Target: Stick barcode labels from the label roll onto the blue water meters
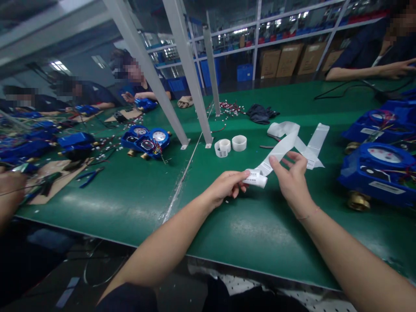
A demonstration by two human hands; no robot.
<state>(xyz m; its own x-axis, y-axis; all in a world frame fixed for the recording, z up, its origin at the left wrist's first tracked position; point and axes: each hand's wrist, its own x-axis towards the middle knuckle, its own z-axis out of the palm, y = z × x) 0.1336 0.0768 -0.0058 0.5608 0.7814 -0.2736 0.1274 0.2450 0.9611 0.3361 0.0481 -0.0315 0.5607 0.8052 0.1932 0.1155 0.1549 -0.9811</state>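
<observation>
1. White label strip (280, 149), in front of me above the green table (260, 236): it runs from a small barcoded roll (255, 178) past my right hand to loose folds on the tabletop.
2. My left hand (229, 184) is closed on the roll, thumb on top.
3. My right hand (294, 173) is half open, thumb against the strip; whether it pinches, I cannot tell.
4. Step in hand: I judge it to be winding or unwinding, direction unclear. The next move calls for a firm left pinch and an untwisted strip.
5. Beyond: two white rolls (239, 143); to the right, a blue meter (377, 173), cut off by the frame.
6. Obscured: my left fingertips, partly beneath the roll; the print, too small to read.
</observation>
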